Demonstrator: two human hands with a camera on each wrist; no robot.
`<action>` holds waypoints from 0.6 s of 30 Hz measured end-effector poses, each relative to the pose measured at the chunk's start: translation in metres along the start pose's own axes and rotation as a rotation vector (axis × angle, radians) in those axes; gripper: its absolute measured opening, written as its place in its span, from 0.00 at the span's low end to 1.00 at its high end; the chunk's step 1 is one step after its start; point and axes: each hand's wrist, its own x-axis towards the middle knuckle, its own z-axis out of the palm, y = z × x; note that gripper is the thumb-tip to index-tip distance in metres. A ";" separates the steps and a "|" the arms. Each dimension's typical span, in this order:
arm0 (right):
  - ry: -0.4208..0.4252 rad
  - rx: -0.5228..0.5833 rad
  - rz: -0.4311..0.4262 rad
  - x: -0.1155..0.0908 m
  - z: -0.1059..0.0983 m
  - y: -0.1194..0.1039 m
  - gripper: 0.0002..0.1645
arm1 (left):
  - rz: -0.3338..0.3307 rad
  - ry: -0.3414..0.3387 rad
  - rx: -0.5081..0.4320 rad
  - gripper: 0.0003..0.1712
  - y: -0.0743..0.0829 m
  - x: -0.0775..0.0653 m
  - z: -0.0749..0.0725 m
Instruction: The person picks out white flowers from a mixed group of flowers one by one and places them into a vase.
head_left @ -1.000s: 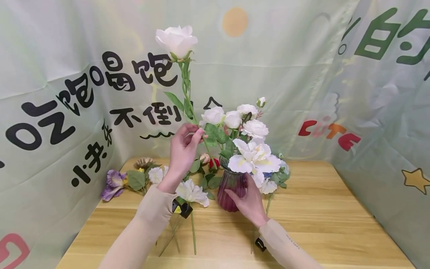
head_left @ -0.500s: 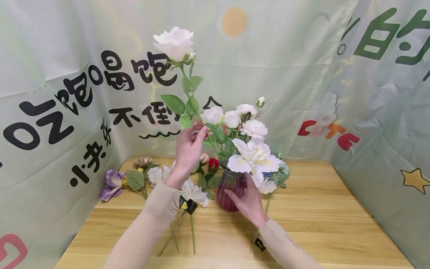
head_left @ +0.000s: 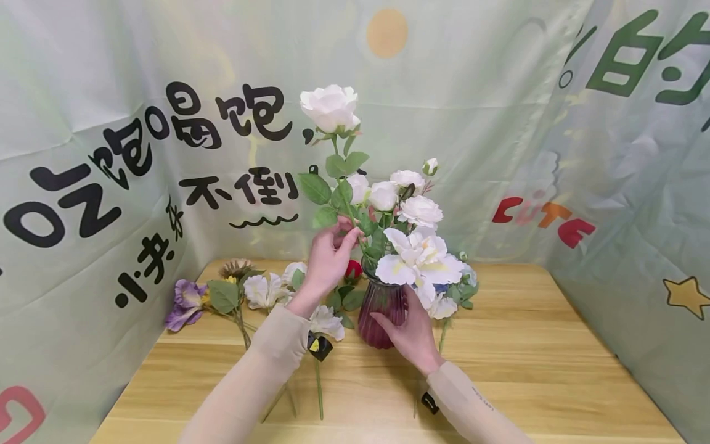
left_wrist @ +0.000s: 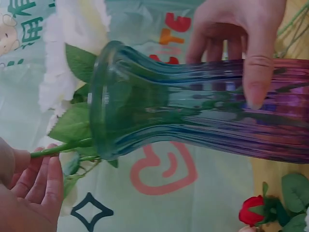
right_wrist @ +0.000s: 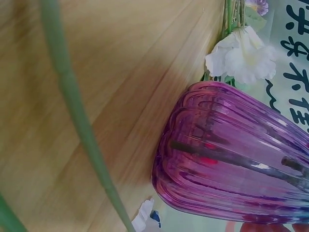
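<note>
My left hand (head_left: 331, 256) pinches the green stem of a tall white rose (head_left: 331, 109) between thumb and fingers. In the left wrist view that stem (left_wrist: 63, 147) runs over the vase's rim. The ribbed glass vase (head_left: 381, 314), purple below and bluish green at the neck, stands on the table. Around its right side, my right hand (head_left: 413, 333) grips the vase, thumb in front. Several white roses (head_left: 420, 211) and a large white ruffled flower (head_left: 418, 262) rise from the vase. Dark stems (right_wrist: 217, 155) show through the glass in the right wrist view.
On the wooden table (head_left: 516, 364), left of the vase, lie a purple flower (head_left: 187, 304), white flowers (head_left: 265, 290) and a red rose (head_left: 353, 269). Blue flowers with leaves (head_left: 465, 285) lie behind on the right. Printed cloth (head_left: 466, 92) walls the table's back and sides.
My left hand has moved right and slightly down toward the vase, and the tall rose has come lower and rightward with it. My right hand stays on the vase.
</note>
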 end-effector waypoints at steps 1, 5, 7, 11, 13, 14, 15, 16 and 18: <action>0.002 0.000 -0.002 0.000 0.000 0.000 0.50 | -0.007 -0.006 0.012 0.11 -0.002 -0.001 0.001; 0.003 0.009 -0.014 0.001 0.000 0.000 0.49 | -0.013 -0.029 0.054 0.10 -0.010 -0.004 0.003; 0.003 0.013 -0.018 0.001 0.000 0.000 0.49 | -0.001 -0.040 0.082 0.08 -0.013 -0.006 0.004; 0.004 0.014 -0.013 0.001 0.001 0.001 0.49 | 0.018 -0.064 0.168 0.08 -0.018 -0.009 0.005; 0.003 0.014 -0.011 0.001 0.001 0.001 0.50 | 0.010 -0.074 0.210 0.08 -0.020 -0.010 0.006; 0.003 0.013 -0.009 0.000 0.001 0.001 0.50 | 0.003 -0.080 0.232 0.08 -0.020 -0.011 0.007; 0.003 0.011 -0.006 0.000 0.001 0.001 0.50 | -0.001 -0.086 0.246 0.08 -0.021 -0.012 0.007; 0.003 0.008 -0.003 0.000 0.001 0.001 0.50 | -0.009 -0.097 0.254 0.08 -0.022 -0.013 0.007; 0.003 0.004 0.000 0.000 0.000 0.001 0.50 | -0.032 -0.120 0.274 0.08 -0.023 -0.015 0.008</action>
